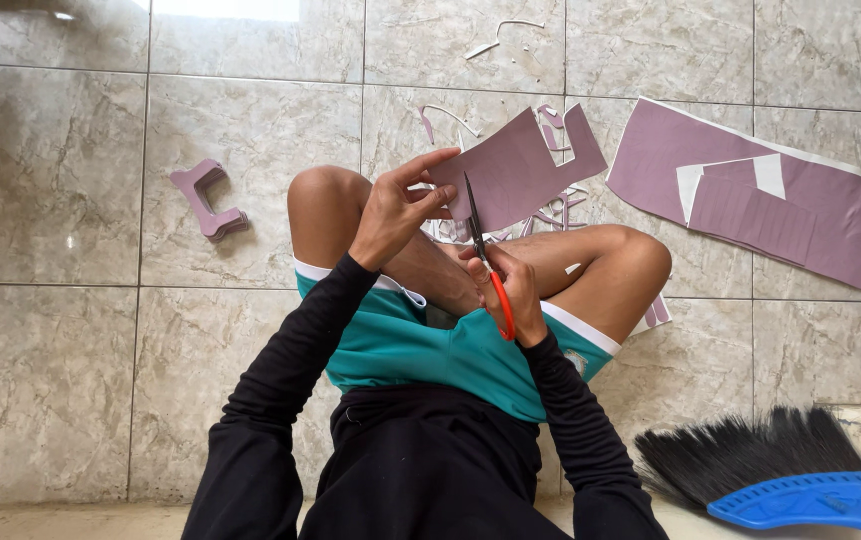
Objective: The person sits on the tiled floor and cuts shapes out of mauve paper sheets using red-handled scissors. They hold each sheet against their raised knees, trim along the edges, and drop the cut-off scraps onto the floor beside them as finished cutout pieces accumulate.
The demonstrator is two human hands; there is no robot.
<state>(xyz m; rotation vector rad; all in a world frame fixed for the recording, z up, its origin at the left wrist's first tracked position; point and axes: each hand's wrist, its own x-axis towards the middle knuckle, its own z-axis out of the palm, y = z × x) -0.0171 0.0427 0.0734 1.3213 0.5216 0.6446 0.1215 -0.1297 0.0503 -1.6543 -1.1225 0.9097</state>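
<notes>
On the glossy, grey marbled tile floor [50, 380], far left, lies a small mauve cut-out piece [208, 199], bone-like in shape, well apart from the person. The person sits on the floor with bare knees bent, in teal shorts with white trim and black sleeves.

The left hand [397, 209] is raised above the left knee; its fingers [428, 165] are closed narrowly in a pinch on the lower left edge of a flat mauve sheet [515, 170], thin and stiff-looking with straight, notched edges. The sheet is held in the air between the knees, tilted up toward the right.

Just below, the right hand [510, 290] is curled tightly round the orange handles of a pair of scissors [483, 255]; the dark blades point up and meet the bottom edge of the sheet. Thin curled offcuts [550, 210] litter the floor behind the sheet.

Farther right, a large mauve sheet [830, 230] with white backing showing lies flat on the tiles. At the lower right is a broom [770, 470] with black bristles and a blue plastic head.
</notes>
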